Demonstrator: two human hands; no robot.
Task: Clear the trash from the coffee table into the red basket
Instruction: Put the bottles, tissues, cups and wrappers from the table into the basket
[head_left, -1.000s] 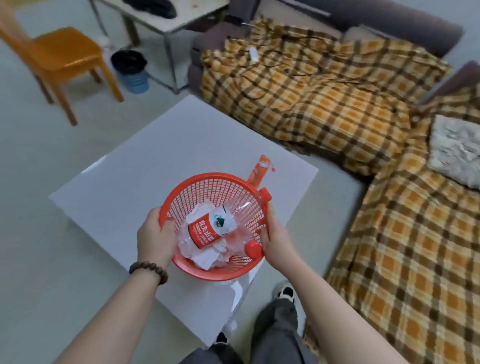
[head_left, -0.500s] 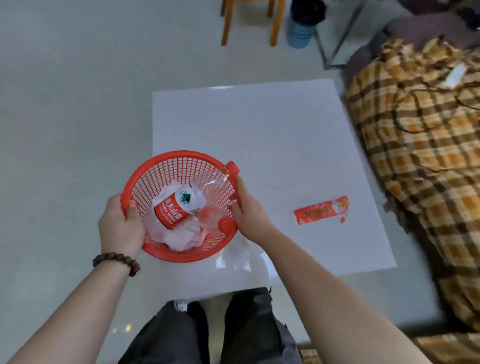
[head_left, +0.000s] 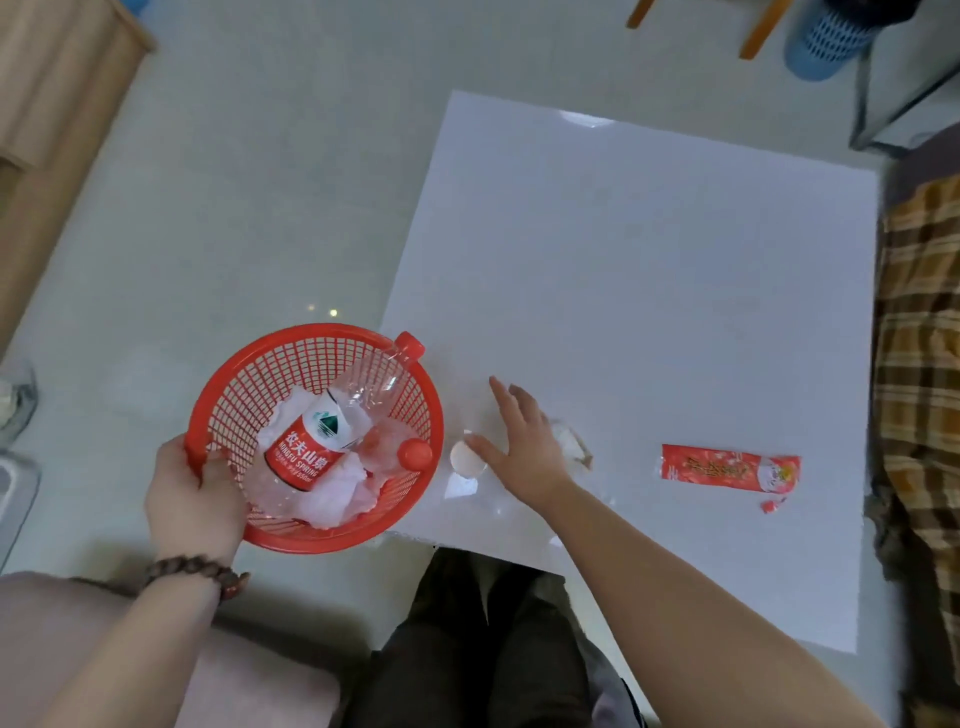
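1. Head view, holding arrangement. The left hand (head_left: 195, 496) is clamped on the near-left rim of the red basket (head_left: 249, 364), thumb inside the mesh and fingers beneath. The basket sits at the near-left corner of the coffee table (head_left: 649, 270), partly overhanging the floor; this placement probably keeps it within sweeping reach of the remaining trash.

2. Head view, free hand. The right hand (head_left: 524, 441) holds nothing. Its fingers are spread apart, palm down, low over the tabletop just right of the basket. Whether it touches the surface cannot be determined.

3. Head view, basket contents. A clear plastic bottle (head_left: 332, 426) with a red label lies diagonally inside, its red cap resting at the far rim. Beneath it lies crumpled white paper (head_left: 332, 499). A second red cap (head_left: 414, 453) shows by the right wall, presumably from another clear bottle.

4. Head view, trash still on the table:
   - a small white round piece (head_left: 465, 460), beside the thumb;
   - a crumpled white scrap (head_left: 569, 444), partly hidden behind the hand;
   - a red wrapper (head_left: 727, 466), lying flat well to the right, with a small red fragment (head_left: 771, 504) just beside it.

5. Assessment. The task is partly complete; the spread hand appears positioned to gather the nearest pieces.
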